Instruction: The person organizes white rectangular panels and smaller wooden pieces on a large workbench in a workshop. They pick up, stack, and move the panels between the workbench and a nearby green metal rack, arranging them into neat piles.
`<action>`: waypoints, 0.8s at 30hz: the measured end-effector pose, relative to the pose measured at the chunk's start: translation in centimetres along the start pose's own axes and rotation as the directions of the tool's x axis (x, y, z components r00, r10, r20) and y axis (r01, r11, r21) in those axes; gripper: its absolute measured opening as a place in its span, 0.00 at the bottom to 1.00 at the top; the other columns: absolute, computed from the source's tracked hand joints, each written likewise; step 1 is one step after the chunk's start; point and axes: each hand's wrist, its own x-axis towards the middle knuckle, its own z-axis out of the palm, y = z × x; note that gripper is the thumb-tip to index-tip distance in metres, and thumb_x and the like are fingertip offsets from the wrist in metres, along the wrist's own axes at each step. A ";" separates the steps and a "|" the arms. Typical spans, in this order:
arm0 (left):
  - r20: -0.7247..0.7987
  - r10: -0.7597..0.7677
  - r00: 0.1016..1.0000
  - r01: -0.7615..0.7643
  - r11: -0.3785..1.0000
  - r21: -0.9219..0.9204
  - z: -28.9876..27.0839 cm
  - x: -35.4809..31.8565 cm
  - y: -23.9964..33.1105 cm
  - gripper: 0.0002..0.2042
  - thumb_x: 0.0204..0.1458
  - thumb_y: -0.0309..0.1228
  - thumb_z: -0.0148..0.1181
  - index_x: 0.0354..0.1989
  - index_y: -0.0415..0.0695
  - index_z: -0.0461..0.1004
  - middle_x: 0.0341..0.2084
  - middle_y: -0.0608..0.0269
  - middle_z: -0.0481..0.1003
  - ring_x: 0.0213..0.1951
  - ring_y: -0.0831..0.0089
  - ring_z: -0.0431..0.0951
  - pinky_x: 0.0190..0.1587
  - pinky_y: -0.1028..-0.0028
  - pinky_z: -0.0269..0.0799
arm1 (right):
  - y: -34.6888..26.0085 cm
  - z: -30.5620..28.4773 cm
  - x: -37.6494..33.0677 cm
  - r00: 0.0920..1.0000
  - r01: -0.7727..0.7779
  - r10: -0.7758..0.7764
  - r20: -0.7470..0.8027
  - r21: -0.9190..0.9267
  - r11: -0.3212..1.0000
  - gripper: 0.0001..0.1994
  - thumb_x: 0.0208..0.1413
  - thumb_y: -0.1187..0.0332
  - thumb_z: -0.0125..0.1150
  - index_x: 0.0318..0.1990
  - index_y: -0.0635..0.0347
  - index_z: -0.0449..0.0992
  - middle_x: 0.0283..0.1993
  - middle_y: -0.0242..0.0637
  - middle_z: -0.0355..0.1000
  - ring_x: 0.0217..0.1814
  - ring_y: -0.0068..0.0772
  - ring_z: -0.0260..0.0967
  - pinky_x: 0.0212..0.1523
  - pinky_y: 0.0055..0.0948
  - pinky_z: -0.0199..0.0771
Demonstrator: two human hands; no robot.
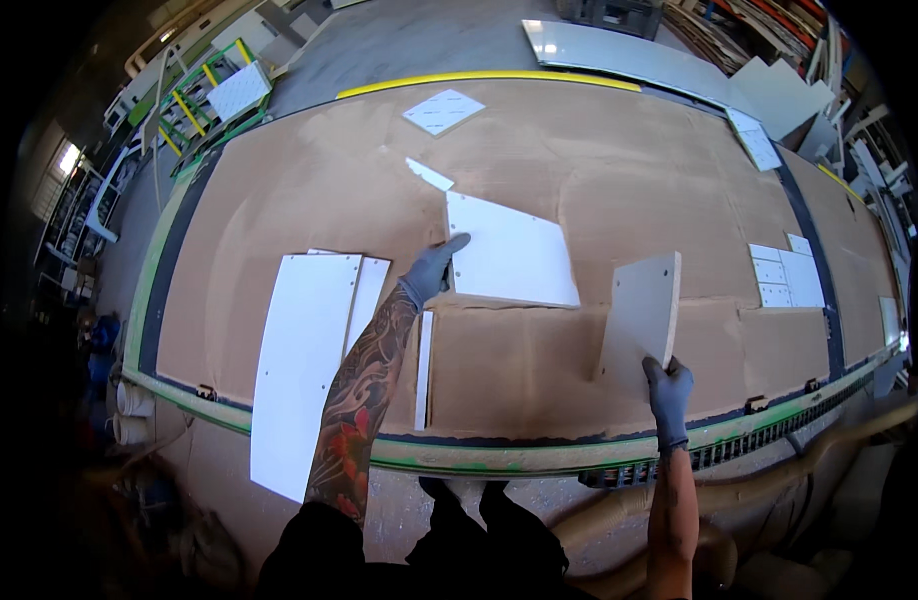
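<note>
My left hand (434, 272), in a grey glove, is closed on the left edge of a white board panel (509, 252) with a slanted top side and small drilled holes. Its thumb lies on the white face; the other fingers are mostly hidden. On the right, my gloved right hand (669, 398) grips the lower corner of a second panel (639, 310), which stands tilted up and shows its bare brown edge. By my left forearm a long curved white panel (304, 350) partly covers another white panel (371, 295). Between my hands, nearer me, lies a narrow white strip (424, 370).
The wide brown worktable (679, 200) has a green and black frame. White offcuts (444, 112) and a small sliver (429, 174) lie farther back. Several small white pieces (785, 275) sit at right. A thick hose (759, 490) runs along the floor before the table.
</note>
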 end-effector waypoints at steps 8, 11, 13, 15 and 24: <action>0.078 0.183 0.980 -0.191 0.975 0.112 3.1 -5.6 -3.4 0.19 0.58 0.37 0.65 0.50 0.33 0.77 0.39 0.62 0.81 0.40 0.76 0.79 0.44 0.75 0.77 | 3.7 -6.0 -2.9 0.991 0.014 0.000 -0.136 0.099 0.995 0.09 0.56 0.70 0.66 0.29 0.66 0.75 0.21 0.24 0.65 0.24 0.15 0.55 0.24 0.24 0.55; 0.126 0.173 0.977 -0.197 0.956 0.217 3.0 -11.0 -4.8 0.17 0.59 0.36 0.65 0.50 0.35 0.78 0.40 0.62 0.81 0.41 0.78 0.78 0.47 0.75 0.75 | 5.4 -6.8 -3.2 0.985 -0.058 0.076 -0.152 0.117 0.991 0.09 0.57 0.69 0.66 0.30 0.67 0.76 0.23 0.25 0.68 0.26 0.16 0.58 0.25 0.24 0.58; 0.101 0.110 0.989 -0.133 0.958 0.253 2.1 -13.1 -7.4 0.16 0.58 0.34 0.67 0.49 0.35 0.78 0.41 0.61 0.81 0.42 0.76 0.78 0.48 0.73 0.75 | 5.9 -6.6 -3.8 0.984 -0.087 0.108 -0.143 0.144 0.986 0.09 0.56 0.69 0.66 0.33 0.68 0.78 0.25 0.27 0.71 0.27 0.17 0.61 0.26 0.24 0.61; 0.111 0.153 0.982 -0.180 0.940 0.290 2.1 -15.1 -9.6 0.16 0.56 0.31 0.68 0.50 0.36 0.78 0.42 0.60 0.81 0.43 0.74 0.78 0.49 0.71 0.75 | 6.4 -6.3 -4.2 0.983 -0.078 0.105 -0.152 0.176 0.981 0.10 0.56 0.68 0.67 0.36 0.70 0.79 0.28 0.30 0.75 0.28 0.18 0.63 0.28 0.25 0.64; -0.090 0.255 0.963 -0.239 0.958 0.156 2.3 -19.6 -15.6 0.23 0.53 0.21 0.66 0.59 0.35 0.70 0.49 0.60 0.77 0.48 0.70 0.78 0.50 0.69 0.76 | 4.3 -4.8 -3.3 0.986 -0.068 0.070 -0.150 0.015 0.998 0.16 0.52 0.60 0.68 0.36 0.67 0.80 0.26 0.42 0.75 0.27 0.30 0.71 0.31 0.33 0.70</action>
